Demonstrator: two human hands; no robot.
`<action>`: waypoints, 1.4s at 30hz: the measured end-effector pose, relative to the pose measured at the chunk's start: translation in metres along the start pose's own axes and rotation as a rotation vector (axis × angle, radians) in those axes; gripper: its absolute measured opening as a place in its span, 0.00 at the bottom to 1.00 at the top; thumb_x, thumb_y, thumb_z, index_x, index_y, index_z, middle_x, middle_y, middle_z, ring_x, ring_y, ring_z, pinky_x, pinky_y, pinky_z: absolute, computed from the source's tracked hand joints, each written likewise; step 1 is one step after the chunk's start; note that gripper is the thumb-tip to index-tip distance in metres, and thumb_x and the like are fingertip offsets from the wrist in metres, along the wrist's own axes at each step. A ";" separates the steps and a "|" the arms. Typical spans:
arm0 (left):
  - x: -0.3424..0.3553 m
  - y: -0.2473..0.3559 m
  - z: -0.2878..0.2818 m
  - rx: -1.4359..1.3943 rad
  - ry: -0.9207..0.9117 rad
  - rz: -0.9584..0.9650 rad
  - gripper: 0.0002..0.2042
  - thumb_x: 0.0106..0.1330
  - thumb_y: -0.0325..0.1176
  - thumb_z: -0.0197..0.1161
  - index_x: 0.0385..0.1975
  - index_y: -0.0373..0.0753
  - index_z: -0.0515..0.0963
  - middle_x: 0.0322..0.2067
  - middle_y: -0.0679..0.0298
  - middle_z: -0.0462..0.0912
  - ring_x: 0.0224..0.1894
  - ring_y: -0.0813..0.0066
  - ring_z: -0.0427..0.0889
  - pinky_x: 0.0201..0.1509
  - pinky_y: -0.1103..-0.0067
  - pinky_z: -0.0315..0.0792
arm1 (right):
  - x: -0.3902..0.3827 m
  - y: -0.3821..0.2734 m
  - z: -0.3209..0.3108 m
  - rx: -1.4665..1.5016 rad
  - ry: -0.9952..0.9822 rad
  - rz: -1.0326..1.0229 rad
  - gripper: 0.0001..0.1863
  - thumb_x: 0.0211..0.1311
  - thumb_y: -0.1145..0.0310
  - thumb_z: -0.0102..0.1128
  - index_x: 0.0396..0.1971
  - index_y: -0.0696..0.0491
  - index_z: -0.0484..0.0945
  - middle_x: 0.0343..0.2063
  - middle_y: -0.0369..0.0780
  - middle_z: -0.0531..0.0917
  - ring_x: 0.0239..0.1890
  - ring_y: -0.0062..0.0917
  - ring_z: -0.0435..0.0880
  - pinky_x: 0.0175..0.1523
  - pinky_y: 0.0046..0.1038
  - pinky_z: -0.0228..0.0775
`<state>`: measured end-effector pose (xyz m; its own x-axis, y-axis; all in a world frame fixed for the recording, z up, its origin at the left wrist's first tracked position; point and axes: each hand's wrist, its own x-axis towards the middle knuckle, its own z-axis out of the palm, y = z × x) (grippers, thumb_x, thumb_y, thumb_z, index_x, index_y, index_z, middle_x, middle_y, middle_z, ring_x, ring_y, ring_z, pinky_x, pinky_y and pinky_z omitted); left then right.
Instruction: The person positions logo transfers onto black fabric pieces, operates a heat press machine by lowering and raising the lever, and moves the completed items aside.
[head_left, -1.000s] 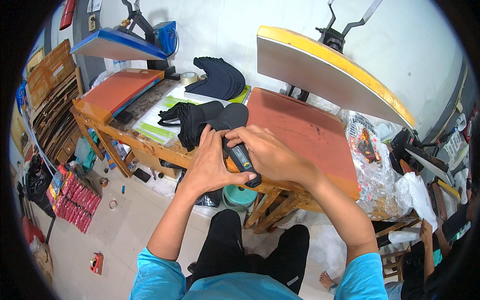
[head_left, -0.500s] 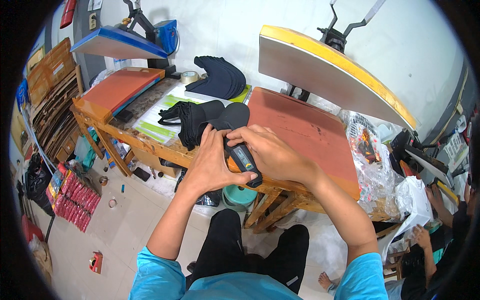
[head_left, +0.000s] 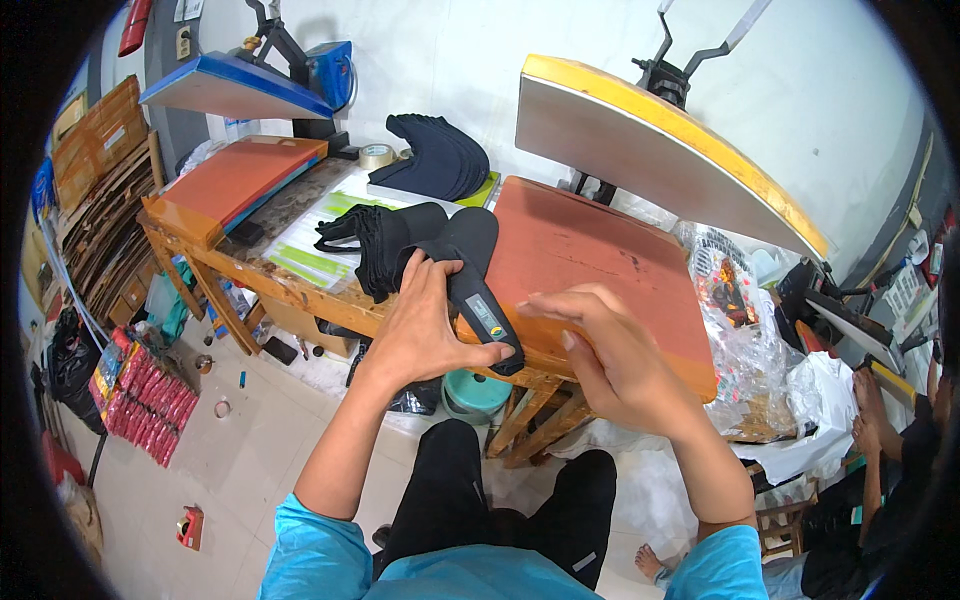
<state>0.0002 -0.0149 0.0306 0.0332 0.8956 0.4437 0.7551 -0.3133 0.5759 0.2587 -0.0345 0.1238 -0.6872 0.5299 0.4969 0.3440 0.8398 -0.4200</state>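
Note:
My left hand [head_left: 425,325] grips a black sun visor [head_left: 472,238] by its band, thumb at the lower end and fingers at the upper side. A small grey printed patch with a round yellow-and-green mark shows on the band. The visor lies at the near left corner of the reddish pad [head_left: 600,255] of the right heat press. My right hand [head_left: 615,355] hovers just right of the band, open, fingers stretched and thumb apart, holding nothing. Left of the held visor, several black visors [head_left: 378,265] are bunched together.
The yellow-edged upper plate [head_left: 665,150] of the press hangs raised over its pad. A second, blue press [head_left: 235,85] stands at the left. Dark curved pieces [head_left: 430,160] are stacked behind, beside a tape roll [head_left: 377,156]. Plastic bags [head_left: 745,370] lie at right, near another person's hands [head_left: 872,410].
My right hand has let go of the visor band and moved right and slightly down, its fingers opening. My left hand keeps its grip. The other person's hands at far right have shifted.

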 end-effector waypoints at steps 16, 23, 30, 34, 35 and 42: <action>-0.002 -0.002 0.004 -0.004 0.061 0.060 0.60 0.40 0.61 0.87 0.66 0.18 0.69 0.65 0.32 0.75 0.79 0.27 0.59 0.81 0.52 0.61 | 0.013 0.021 0.016 -0.082 -0.087 0.045 0.23 0.73 0.79 0.56 0.66 0.55 0.74 0.53 0.48 0.86 0.58 0.47 0.82 0.64 0.46 0.68; -0.003 -0.002 0.002 0.001 0.035 0.031 0.60 0.38 0.59 0.87 0.69 0.26 0.68 0.69 0.37 0.72 0.81 0.31 0.56 0.81 0.51 0.60 | 0.001 0.020 0.031 -0.154 -0.056 -0.022 0.22 0.73 0.78 0.58 0.65 0.53 0.72 0.49 0.44 0.88 0.54 0.45 0.83 0.63 0.46 0.69; -0.003 -0.004 0.005 0.011 0.021 0.013 0.61 0.37 0.61 0.88 0.69 0.26 0.68 0.69 0.36 0.72 0.81 0.30 0.56 0.81 0.49 0.60 | -0.004 0.021 0.032 -0.141 -0.046 -0.012 0.24 0.72 0.80 0.61 0.67 0.55 0.74 0.52 0.41 0.89 0.54 0.41 0.83 0.62 0.41 0.72; -0.002 -0.005 0.005 0.015 0.032 0.025 0.62 0.37 0.62 0.88 0.69 0.26 0.68 0.69 0.36 0.72 0.81 0.29 0.56 0.81 0.49 0.60 | -0.004 0.022 0.032 -0.146 -0.050 -0.017 0.24 0.72 0.81 0.60 0.66 0.54 0.74 0.53 0.40 0.89 0.54 0.41 0.83 0.62 0.41 0.72; -0.002 -0.006 0.005 0.013 0.031 0.026 0.62 0.37 0.62 0.88 0.69 0.26 0.68 0.69 0.35 0.72 0.81 0.29 0.56 0.81 0.48 0.60 | -0.004 0.022 0.032 -0.132 -0.053 -0.004 0.24 0.72 0.81 0.60 0.67 0.54 0.73 0.53 0.40 0.89 0.54 0.41 0.83 0.62 0.41 0.72; -0.003 -0.003 0.003 0.002 0.014 0.010 0.61 0.38 0.62 0.86 0.70 0.26 0.68 0.69 0.34 0.72 0.81 0.29 0.56 0.81 0.48 0.60 | -0.003 0.024 0.035 -0.048 -0.027 0.053 0.21 0.75 0.78 0.57 0.65 0.56 0.73 0.51 0.45 0.89 0.55 0.42 0.82 0.65 0.43 0.66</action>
<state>0.0000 -0.0151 0.0254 0.0317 0.8881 0.4586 0.7559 -0.3215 0.5703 0.2465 -0.0195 0.0858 -0.6838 0.5712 0.4540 0.4103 0.8156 -0.4080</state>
